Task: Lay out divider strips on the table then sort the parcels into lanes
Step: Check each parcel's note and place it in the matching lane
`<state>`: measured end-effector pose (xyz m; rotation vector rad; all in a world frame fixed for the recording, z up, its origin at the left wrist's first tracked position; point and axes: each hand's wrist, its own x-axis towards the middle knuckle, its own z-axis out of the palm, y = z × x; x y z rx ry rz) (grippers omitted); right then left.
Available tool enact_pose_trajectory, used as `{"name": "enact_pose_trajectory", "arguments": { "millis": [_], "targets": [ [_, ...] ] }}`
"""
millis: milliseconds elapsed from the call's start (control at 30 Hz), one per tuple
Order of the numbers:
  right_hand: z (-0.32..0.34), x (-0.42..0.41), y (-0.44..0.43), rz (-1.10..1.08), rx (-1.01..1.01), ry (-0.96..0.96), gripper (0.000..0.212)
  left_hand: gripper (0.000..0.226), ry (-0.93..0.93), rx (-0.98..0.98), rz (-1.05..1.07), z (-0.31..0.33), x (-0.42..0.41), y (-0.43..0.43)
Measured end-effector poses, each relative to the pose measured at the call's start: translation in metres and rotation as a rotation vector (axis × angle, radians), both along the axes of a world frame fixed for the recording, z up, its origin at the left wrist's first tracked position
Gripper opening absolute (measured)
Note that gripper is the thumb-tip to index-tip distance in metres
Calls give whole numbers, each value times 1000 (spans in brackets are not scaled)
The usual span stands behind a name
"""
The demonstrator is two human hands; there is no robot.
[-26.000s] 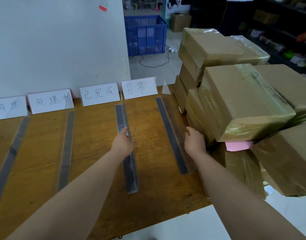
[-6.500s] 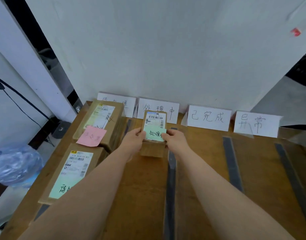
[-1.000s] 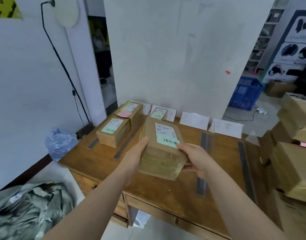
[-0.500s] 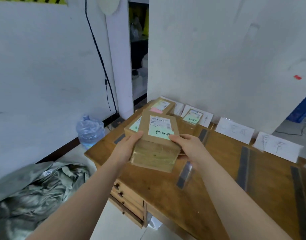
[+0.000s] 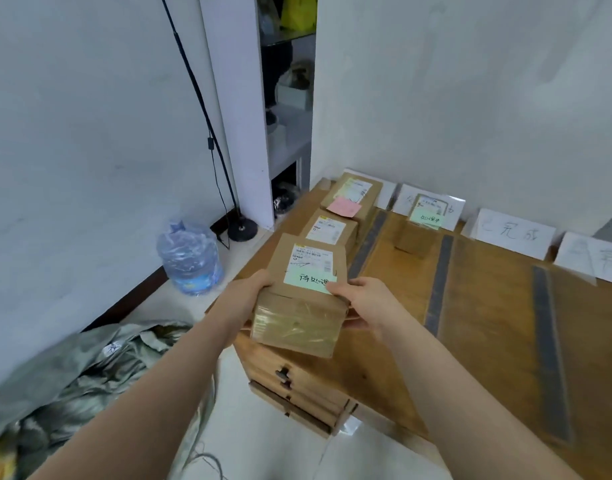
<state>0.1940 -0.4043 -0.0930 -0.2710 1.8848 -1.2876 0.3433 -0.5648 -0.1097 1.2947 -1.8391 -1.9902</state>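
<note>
I'm seeing the left hand (image 5: 247, 292) and right hand (image 5: 361, 299) gripping the green-noted parcel (image 5: 299, 320) by its sides mid-frame, over the near-left corner of the table (image 5: 488, 341). Two other parcels (image 5: 332, 232) are sitting above it, left of a divider strip (image 5: 366, 242); open wood is stretching rightward.

On the wooden surface (image 5: 491, 327) three dark strips are laid front to back: left strip (image 5: 366, 239), mid strip (image 5: 438, 282), right strip (image 5: 550, 351). Left of the left strip, two parcels are placed one behind the other: far parcel (image 5: 366, 202) w/ pink note (image 5: 344, 206), near parcel (image 5: 328, 230). A small parcel (image 5: 415, 239) is set btwn left & mid strips. Paper cards (image 5: 512, 233) are propped along the back edge.
</note>
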Motion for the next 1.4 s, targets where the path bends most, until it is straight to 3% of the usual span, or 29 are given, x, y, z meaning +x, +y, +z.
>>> {"name": "enact_pose_trajectory", "arguments": {
  "millis": [300,500,633,833,1067,1233,1400],
  "targets": [
    [-57,40,-30,-249,47,-96,19,34,-83,58,-163,-63,2,-47],
    [-83,49,-44,-349,53,-109,44,24,-108,61,-231,-82,-4,-58],
    [-98,49,-53,-385,41,-87,51,23,-145,23,-250,-89,-12,-64],
    [-118,51,-62,-395,65,-44,38,25,-177,32,-263,-98,-18,-72],
    [-124,51,-66,-395,93,20,45,21,-142,22,-262,-102,-20,-70],
    [-123,53,-66,-360,130,73,47,24,-165,-39,-272,-98,-21,-67],
    [-113,56,-62,-300,193,218,52,32,-209,-344,-389,-84,-21,-67]
  ]
}}
